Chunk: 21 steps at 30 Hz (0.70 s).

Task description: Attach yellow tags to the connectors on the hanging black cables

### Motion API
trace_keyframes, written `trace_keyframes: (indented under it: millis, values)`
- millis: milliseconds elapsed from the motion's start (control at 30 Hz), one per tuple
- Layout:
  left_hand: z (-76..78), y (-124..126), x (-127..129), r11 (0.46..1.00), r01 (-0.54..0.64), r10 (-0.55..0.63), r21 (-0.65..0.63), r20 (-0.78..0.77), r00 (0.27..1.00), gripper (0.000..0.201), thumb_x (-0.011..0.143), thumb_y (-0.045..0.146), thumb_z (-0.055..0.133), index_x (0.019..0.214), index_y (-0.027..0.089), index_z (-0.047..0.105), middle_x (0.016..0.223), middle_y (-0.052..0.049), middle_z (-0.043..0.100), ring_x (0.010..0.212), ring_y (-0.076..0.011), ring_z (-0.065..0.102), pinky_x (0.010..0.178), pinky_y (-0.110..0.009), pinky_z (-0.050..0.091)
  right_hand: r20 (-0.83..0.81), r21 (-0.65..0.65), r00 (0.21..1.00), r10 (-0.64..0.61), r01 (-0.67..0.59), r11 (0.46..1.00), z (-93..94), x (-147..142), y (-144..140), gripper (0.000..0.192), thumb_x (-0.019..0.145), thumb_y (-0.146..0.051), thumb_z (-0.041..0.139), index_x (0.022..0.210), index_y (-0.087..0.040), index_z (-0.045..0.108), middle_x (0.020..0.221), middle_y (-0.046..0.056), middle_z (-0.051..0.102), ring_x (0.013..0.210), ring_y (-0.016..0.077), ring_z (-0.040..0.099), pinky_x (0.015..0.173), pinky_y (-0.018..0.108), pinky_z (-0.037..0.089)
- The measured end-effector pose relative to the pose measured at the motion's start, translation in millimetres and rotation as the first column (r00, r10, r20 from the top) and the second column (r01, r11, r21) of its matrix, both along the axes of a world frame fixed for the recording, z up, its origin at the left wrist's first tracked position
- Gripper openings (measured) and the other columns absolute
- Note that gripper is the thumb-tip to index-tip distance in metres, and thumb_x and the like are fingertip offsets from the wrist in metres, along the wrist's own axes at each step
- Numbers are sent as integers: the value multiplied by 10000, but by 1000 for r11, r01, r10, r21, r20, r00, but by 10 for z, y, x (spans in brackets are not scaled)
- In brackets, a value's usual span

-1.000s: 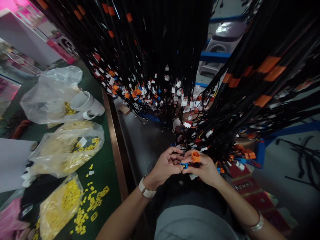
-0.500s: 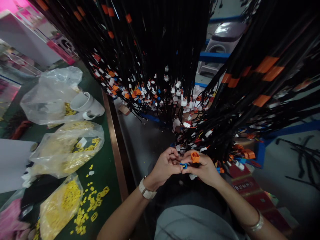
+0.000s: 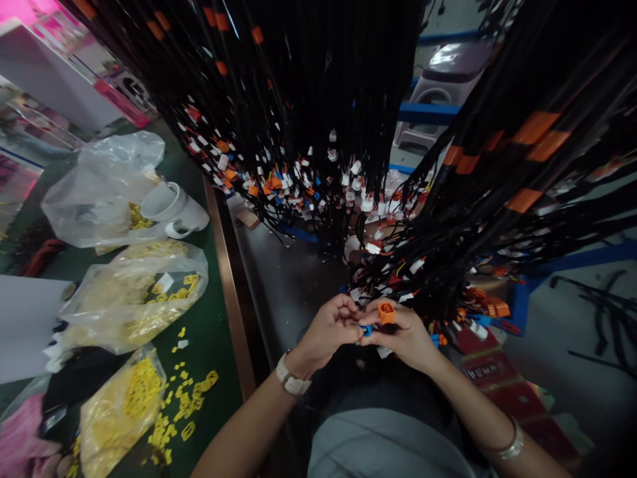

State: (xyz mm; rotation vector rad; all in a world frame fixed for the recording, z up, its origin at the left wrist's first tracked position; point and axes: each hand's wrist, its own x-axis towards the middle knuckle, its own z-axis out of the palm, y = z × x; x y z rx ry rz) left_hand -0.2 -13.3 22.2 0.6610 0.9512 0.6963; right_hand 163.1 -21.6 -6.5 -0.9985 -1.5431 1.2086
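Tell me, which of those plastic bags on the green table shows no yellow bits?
The far bag, beside the white mug: it looks clear and nearly empty, while the two nearer bags are stuffed with yellow pieces.

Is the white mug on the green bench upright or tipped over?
Tipped: the white mug lies on its side, handle down, against a clear bag.

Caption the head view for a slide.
Both hands, left hand and right hand, pinch a blue connector beneath hanging black harnesses.
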Motion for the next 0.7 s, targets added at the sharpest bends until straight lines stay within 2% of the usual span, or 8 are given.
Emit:
trace_keyframes:
  millis: [133, 267, 367, 433, 500, 567, 633, 700]
  values:
    - [-5, 13, -39, 999, 25, -23, -24, 83, 996, 316, 650, 150, 705, 892, 159, 502, 801, -13, 608, 622, -80, 556, 599, -216, 451, 61, -50, 998, -30, 33, 998, -36, 21, -10, 227, 637, -371, 774, 809, -234, 718, 808, 33, 643, 747, 175, 608, 670, 288, 487]
    - [1, 46, -63, 996, -9, 18, -92, 105, 994, 365, 763, 456, 616, 941, 154, 518, 858, -77, 635, 739, -166, 623, 670, -317, 506, 87, -38, 996, 10, -6, 999, -39, 42, 4, 331, 634, -398, 769, 927, -254, 711, 906, 42, 662, 837, 198, 618, 759, 309, 490]
    - [-23, 64, -69, 997, -43, 36, -63, -119, 992, 502, 808, 611, 428, 970, 149, 534, 915, -115, 641, 714, -190, 635, 642, -346, 514, 88, -20, 995, 44, -43, 999, -29, 52, 19, 383, 679, -427, 729, 1021, -262, 684, 1011, 62, 658, 937, 217, 607, 828, 334, 478]
    - [-45, 62, -69, 993, -23, 66, 119, -367, 928, 524, 838, 610, 348, 992, 158, 562, 989, -116, 628, 787, -197, 625, 679, -351, 511, 82, -13, 996, 42, -41, 999, -28, 57, 22, 304, 741, -403, 686, 1004, -251, 686, 1008, 69, 656, 949, 213, 605, 835, 337, 475]
    - [-59, 49, -70, 929, 81, 153, 362, -574, 804, 475, 871, 546, 343, 1031, 173, 590, 1092, -113, 598, 985, -216, 575, 837, -383, 473, 83, -2, 996, 43, -43, 999, -30, 64, 22, 226, 784, -357, 656, 976, -243, 692, 983, 68, 654, 940, 203, 607, 834, 328, 473]
    - [-54, 31, -70, 826, 201, 248, 527, -660, 709, 402, 886, 461, 384, 1091, 186, 593, 1209, -116, 540, 1156, -224, 475, 989, -412, 367, 85, 10, 995, 58, -59, 998, -29, 69, 21, 174, 814, -319, 627, 952, -240, 697, 962, 62, 651, 924, 192, 607, 820, 311, 476]
    - [-30, 15, -68, 734, 266, 302, 625, -651, 697, 346, 867, 396, 463, 1119, 195, 591, 1275, -116, 494, 1215, -227, 421, 1036, -421, 312, 91, 11, 992, 82, -83, 996, -24, 71, 20, 157, 848, -295, 582, 940, -244, 698, 952, 56, 647, 901, 182, 610, 800, 296, 480]
    - [4, 3, -62, 654, 296, 308, 696, -602, 736, 324, 815, 363, 562, 1091, 200, 607, 1259, -111, 505, 1195, -228, 434, 1021, -415, 333, 102, 15, 990, 99, -101, 995, -21, 72, 19, 176, 876, -283, 536, 936, -246, 698, 959, 55, 646, 896, 178, 609, 787, 289, 482]
